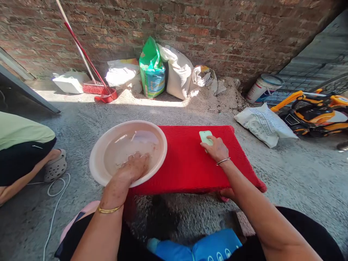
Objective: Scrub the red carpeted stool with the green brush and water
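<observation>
A pale pink plastic basin (95, 156) of water sits at the left part of a red cloth-covered low table (179, 159), its rim overhanging the edge. My left hand (136, 167) is dipped in the water with its fingers apart, and no object shows in it. On the right side of the red cloth, my right hand (218, 149) grips a pale green, flat, rounded block (206, 137) with a small mark near its far edge. The block's underside and exact kind are hidden.
Another person in a light green top (24, 130) crouches at the left, beside a white cable (56, 203). Sacks (152, 78), a broom, a red dustpan (107, 96) and a bucket (265, 87) line the brick wall. An orange ride-on toy (318, 112) stands right. Blue fabric (212, 244) lies below me.
</observation>
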